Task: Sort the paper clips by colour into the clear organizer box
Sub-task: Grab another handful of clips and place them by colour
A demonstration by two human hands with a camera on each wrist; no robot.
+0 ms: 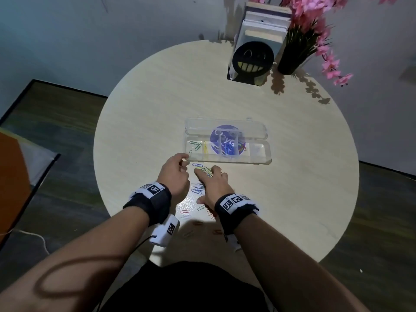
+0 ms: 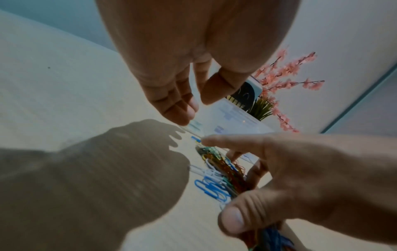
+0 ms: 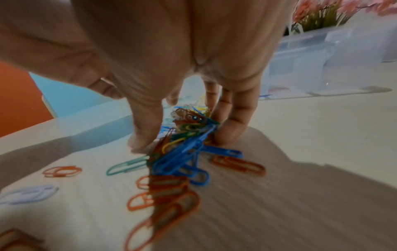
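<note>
My right hand [image 3: 171, 108] splays over the clips [image 3: 182, 146], corralling them; left hand [image 1: 174, 171] seemingly pinches the box [image 1: 258, 162] corner, steadying it.

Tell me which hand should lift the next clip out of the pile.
Right. The right hand already has its fingertips down on the mixed pile of paper clips, while the left hand is at the near left corner of the organizer box, probably steadying it.

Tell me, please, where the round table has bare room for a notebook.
Free: the wide patch between the organizer box and the bookend, and the table's left side. Crowded: the near edge, with paper clips around both hands.
</note>
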